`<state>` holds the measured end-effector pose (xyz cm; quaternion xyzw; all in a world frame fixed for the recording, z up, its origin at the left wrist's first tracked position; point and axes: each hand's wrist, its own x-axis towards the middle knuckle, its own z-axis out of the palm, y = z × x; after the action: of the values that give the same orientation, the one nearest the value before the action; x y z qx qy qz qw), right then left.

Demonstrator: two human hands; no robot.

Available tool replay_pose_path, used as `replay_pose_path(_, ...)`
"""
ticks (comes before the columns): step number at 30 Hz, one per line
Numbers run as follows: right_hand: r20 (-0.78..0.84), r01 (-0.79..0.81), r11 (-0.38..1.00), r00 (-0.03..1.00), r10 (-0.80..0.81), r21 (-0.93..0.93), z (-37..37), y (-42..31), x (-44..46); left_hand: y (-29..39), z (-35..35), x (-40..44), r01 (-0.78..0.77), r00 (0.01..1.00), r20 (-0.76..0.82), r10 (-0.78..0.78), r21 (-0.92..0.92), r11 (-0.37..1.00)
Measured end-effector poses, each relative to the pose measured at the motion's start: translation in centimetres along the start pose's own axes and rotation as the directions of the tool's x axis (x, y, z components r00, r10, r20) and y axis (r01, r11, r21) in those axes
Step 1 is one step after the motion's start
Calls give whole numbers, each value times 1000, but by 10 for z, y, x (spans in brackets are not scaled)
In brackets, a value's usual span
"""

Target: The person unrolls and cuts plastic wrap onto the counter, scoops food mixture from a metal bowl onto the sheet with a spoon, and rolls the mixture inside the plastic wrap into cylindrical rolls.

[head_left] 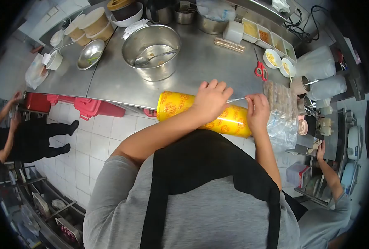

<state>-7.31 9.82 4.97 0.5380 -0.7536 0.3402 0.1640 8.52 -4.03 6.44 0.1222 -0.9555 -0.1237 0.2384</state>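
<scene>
A large yellow roll of cling film with orange print lies along the near edge of the steel counter, close against my apron. My left hand rests over the top of the roll, its fingers curled on it. Between my two hands runs a thin, twisted strand of clear film. My right hand, at the right end of the roll, pinches the strand between thumb and fingers. Right beside that hand is a clear plastic bag with brownish contents.
A steel pot with a ladle stands on the counter. Red scissors, small white bowls and ingredient trays sit at the right. One co-worker stands at left; another's arm reaches in at right.
</scene>
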Motion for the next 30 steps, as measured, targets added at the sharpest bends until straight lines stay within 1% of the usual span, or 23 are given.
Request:
replay_pose_path(1,-4,-5,1000,1000,5,-5,-1,0,-2,-3,-3,-2,-8,1000,1,8,37,999)
replay_pose_path(4,-23,-17,1000,1000,18,5,-3,-3,-5,-18,-24,-33,-38,999,5,38,46,998)
replay_pose_path(7,-41,-39,999,998,40,26,-5,-6,-8,-36,-32,-61,-83,997,8,83,96,992)
replay_pose_path(10,-39,-71,994,997,74,81,-8,-6,-11,-42,-22,-53,-10,999,-44,15,110,994)
replay_pose_path(13,-27,-140,983,989,144,121,-7,-4,-8,-49,-21,-35,159,984,94,-154,-44,986)
replay_pose_path(14,-21,-170,977,985,174,129,-7,-3,-7,-53,-27,-34,123,983,155,-103,-125,984)
replay_pose_path(16,-26,-153,978,987,158,142,-6,-1,-5,-64,-53,-35,68,965,263,11,-288,955)
replay_pose_path(19,-11,-150,969,988,155,195,-8,-2,-5,-79,-63,-51,-13,980,195,49,-183,983)
replay_pose_path(22,42,-137,966,991,131,219,-19,-2,-10,-72,-64,-50,105,983,133,-123,141,984)
replay_pose_path(23,65,-134,967,990,122,219,-22,-1,-12,-72,-63,-51,137,982,123,-145,77,988)
replay_pose_path(25,52,-97,970,995,88,225,-26,4,-17,-75,-59,-52,191,976,116,-183,-64,980)
replay_pose_path(26,50,-86,971,996,77,224,-29,5,-21,-80,-64,-54,139,978,173,-115,-134,981)
replay_pose_path(28,55,-112,968,993,103,223,-35,4,-22,-89,-87,-58,54,961,275,27,-285,957)
replay_pose_path(30,65,-124,968,991,113,216,-43,1,-22,-85,-94,-64,16,966,257,40,-213,977)
